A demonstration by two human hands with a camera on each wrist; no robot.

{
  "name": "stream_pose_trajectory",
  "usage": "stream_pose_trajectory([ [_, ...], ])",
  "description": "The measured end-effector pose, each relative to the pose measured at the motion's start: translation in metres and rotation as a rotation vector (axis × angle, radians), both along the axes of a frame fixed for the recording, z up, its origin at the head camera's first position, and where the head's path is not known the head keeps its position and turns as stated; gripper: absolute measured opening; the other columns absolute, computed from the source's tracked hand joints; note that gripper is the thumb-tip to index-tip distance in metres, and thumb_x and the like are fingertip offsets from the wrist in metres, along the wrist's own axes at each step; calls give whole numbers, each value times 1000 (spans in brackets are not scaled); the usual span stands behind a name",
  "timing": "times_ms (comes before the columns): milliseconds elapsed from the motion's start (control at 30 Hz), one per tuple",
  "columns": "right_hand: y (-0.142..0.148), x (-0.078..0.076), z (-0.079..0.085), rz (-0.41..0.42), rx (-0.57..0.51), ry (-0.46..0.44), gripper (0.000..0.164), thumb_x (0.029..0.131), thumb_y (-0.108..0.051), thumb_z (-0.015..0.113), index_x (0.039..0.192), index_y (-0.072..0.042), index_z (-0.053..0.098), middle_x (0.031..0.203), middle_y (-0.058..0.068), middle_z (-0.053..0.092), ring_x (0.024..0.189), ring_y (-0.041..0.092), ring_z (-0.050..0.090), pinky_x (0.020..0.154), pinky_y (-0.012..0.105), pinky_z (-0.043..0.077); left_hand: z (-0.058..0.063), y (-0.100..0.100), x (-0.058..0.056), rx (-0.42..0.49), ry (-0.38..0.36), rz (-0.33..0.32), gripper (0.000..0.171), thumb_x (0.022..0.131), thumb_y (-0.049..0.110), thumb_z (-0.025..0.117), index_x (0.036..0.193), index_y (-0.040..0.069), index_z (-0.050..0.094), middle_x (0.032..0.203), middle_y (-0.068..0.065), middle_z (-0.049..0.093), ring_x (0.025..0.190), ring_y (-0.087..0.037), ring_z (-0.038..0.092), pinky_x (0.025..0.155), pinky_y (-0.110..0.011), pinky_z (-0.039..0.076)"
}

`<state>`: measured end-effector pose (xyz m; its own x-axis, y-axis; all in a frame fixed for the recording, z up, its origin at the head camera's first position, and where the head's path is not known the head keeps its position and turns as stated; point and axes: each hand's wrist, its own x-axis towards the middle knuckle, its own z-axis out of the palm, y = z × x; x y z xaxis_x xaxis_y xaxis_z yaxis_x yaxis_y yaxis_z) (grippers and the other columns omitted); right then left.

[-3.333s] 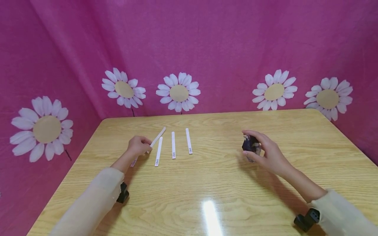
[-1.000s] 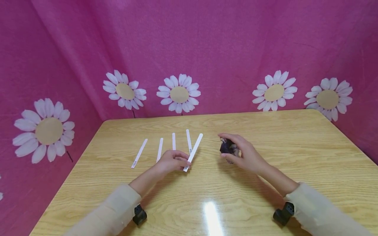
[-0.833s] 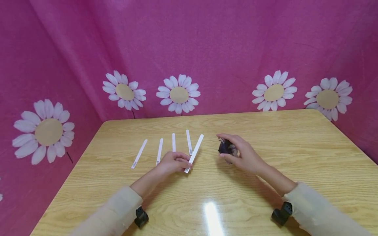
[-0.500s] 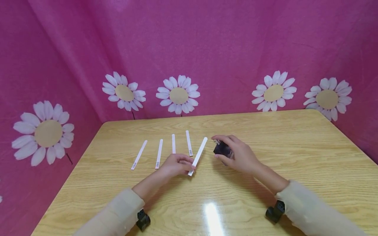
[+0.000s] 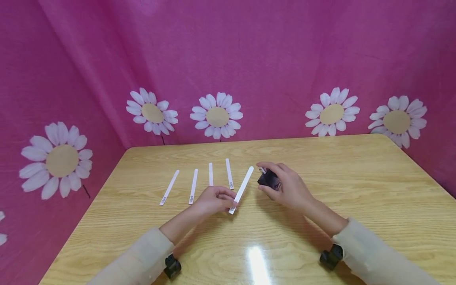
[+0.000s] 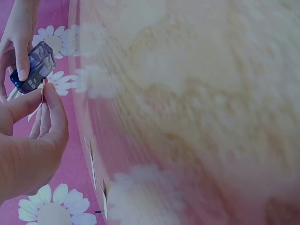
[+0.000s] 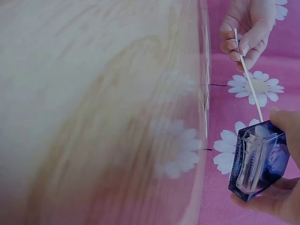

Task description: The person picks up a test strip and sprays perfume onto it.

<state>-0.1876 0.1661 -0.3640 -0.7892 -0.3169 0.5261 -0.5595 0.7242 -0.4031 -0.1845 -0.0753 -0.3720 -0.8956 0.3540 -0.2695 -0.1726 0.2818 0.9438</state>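
Observation:
In the head view my left hand (image 5: pixel 215 200) pinches a white perfume test strip (image 5: pixel 244 185) near its printed lower end. The strip slants up and to the right, above the table. My right hand (image 5: pixel 293 186) grips a dark blue glass perfume bottle (image 5: pixel 268 180) between thumb and fingers, tilted, its small spray top (image 5: pixel 263 170) towards the strip's far end. A narrow gap separates strip and bottle. The right wrist view has the bottle (image 7: pixel 260 161) close up, its clear thick base facing the camera. In the left wrist view the held strip shows almost edge-on between thumb and fingertips.
Several more white strips (image 5: pixel 193 186) lie spaced in a row on the wooden table (image 5: pixel 338 170), left of and behind my left hand. One is partly covered by that hand. A pink curtain (image 5: pixel 270 71) with daisies hangs behind the table.
My left hand has picked up the strip from the table's left and carried it rightwards. My right hand has brought the perfume bottle left, close to the strip, and tilted it.

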Motion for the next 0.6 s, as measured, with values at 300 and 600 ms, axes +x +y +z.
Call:
stream_pose_trajectory([
  [300, -2, 5, 4, -69, 117, 71, 55, 75, -41, 80, 123, -30, 58, 98, 6, 64, 66, 14, 56, 51, 22, 42, 1, -1, 3, 8, -6, -13, 25, 84, 2, 68, 107, -7, 64, 90, -15, 74, 71, -6, 65, 72, -24, 58],
  [600, -5, 7, 8, -97, 120, 113, 51, 72, -39, 82, 117, -27, 60, 89, 7, 58, 63, 15, 54, 49, 23, 41, 6, -1, 6, 15, -11, -23, 26, 85, 2, 67, 109, -8, 64, 98, -21, 72, 73, -7, 67, 72, -26, 59],
])
